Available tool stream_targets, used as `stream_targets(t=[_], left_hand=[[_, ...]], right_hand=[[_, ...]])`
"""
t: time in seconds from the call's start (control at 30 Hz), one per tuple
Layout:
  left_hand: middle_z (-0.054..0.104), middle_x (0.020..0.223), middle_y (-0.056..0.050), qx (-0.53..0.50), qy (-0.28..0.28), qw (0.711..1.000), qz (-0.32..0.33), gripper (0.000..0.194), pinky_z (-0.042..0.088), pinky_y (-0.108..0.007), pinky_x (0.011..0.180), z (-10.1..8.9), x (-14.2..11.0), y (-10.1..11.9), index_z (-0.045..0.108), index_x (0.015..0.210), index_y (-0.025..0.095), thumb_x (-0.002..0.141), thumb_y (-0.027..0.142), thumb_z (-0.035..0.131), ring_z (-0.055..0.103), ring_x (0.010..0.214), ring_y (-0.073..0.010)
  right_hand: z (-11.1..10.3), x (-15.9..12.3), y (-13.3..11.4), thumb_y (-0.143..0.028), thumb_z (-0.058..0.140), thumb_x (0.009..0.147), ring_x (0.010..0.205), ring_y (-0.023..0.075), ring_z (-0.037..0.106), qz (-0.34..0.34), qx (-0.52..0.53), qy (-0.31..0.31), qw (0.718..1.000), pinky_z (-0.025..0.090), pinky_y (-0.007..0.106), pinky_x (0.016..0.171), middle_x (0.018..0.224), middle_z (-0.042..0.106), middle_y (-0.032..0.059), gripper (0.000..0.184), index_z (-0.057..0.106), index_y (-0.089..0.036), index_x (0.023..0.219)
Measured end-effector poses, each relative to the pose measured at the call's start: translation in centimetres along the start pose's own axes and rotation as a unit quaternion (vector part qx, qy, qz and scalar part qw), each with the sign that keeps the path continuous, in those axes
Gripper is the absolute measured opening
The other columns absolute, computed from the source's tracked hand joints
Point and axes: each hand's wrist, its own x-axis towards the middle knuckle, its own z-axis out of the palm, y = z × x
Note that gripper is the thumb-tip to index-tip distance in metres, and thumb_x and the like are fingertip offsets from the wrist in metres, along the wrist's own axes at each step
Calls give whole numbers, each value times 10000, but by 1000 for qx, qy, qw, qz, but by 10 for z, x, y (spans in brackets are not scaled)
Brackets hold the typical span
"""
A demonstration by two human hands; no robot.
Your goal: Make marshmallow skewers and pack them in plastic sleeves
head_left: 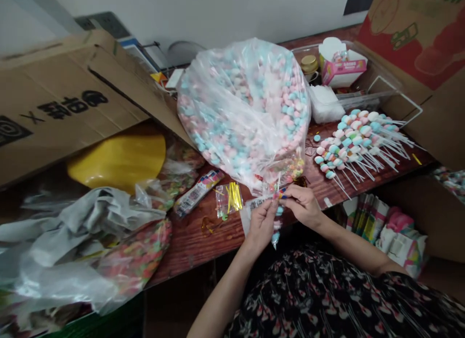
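Note:
My left hand point(261, 224) and my right hand point(303, 206) pinch a thin stick of pink and blue marshmallows point(277, 225) in front of my body. Its top is partly hidden by my fingertips. A clear plastic wrapper point(247, 214) hangs by my left hand. Just beyond my hands lies a large clear bag of pastel marshmallows point(243, 105). A clear packet of gold twist ties point(228, 198) lies left of my hands. Several marshmallow sticks point(358, 142) lie fanned out on the right.
The wood-grain table point(192, 246) is crowded. Cardboard box flaps point(72, 96) overhang its left side, above a yellow object point(118, 161) and bags of colourful candy point(134, 258). A clear tub point(378, 81) holding a pink box stands back right.

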Motion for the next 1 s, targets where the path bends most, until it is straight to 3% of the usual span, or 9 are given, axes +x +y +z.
stream_targets(t=[0.27, 0.37, 0.43, 0.53, 0.6, 0.73, 0.8, 0.87, 1.0], left_hand=[[475, 591, 53, 43, -139, 988, -46, 441, 268, -168, 433, -21, 3, 21, 636, 847, 145, 811, 584, 642, 359, 469, -49], [537, 606, 41, 28, -153, 984, -91, 398, 288, -172, 422, -29, 6, 20, 636, 861, 151, 810, 545, 655, 421, 448, -56], [590, 618, 8, 12, -172, 978, -122, 383, 316, -179, 423, -33, 4, 15, 625, 797, 146, 816, 527, 646, 518, 471, -87], [611, 599, -34, -4, -254, 951, -175, 406, 329, -197, 405, -36, -2, 4, 615, 729, 132, 824, 526, 625, 570, 464, -123], [598, 599, -27, -31, -312, 924, -218, 393, 345, -213, 401, -36, -6, -3, 604, 740, 133, 805, 518, 648, 519, 408, -105], [579, 678, -16, -12, -385, 890, -244, 406, 396, -233, 453, -34, -9, -5, 573, 791, 148, 824, 549, 618, 465, 434, -76], [573, 724, -19, 97, -386, 901, -171, 390, 413, -236, 496, -30, -10, 0, 586, 845, 155, 892, 537, 526, 499, 515, -97], [587, 792, -38, 265, -341, 901, -22, 330, 464, -268, 606, -24, -13, 4, 611, 904, 164, 951, 451, 454, 553, 655, -138], [631, 880, -82, 499, -233, 794, 257, 255, 492, -346, 788, -8, -24, 1, 643, 930, 165, 973, 262, 411, 589, 837, -196]], right_hand=[[18, 1, 4, -254, 586, 890, 613, 110, 479, -4, -5, 57, 998, 404, 245, 594, 647, 496, -28, 197, 588, -192, 704], [14, -2, 9, -241, 547, 899, 695, 133, 547, -32, -85, 70, 993, 445, 265, 642, 747, 584, 8, 131, 614, -195, 796], [2, -6, 9, -224, 512, 906, 956, 190, 595, -128, -196, 26, 972, 463, 334, 798, 991, 661, 67, 150, 655, -216, 949], [-16, -16, 7, -229, 486, 936, 1288, 249, 454, -282, -328, -118, 894, 336, 462, 1000, 1262, 636, 51, 273, 633, -273, 1162], [-22, -24, 7, -222, 449, 964, 1231, 223, 491, -328, -352, -175, 859, 273, 484, 1016, 1152, 688, 30, 284, 616, -258, 1190], [-25, -34, 8, -184, 433, 939, 815, 164, 542, -310, -362, -230, 849, 301, 427, 885, 749, 665, 2, 226, 658, -196, 945], [-25, -35, 5, -197, 468, 905, 737, 160, 506, -235, -375, -266, 856, 310, 379, 793, 704, 643, 22, 202, 641, -169, 804], [-27, -34, 1, -217, 491, 892, 699, 152, 486, -118, -366, -302, 872, 298, 329, 709, 700, 642, 44, 219, 628, -151, 736], [-33, -30, -5, -231, 523, 905, 626, 98, 465, 132, -222, -357, 898, 281, 248, 637, 643, 597, -4, 250, 628, -137, 699]])
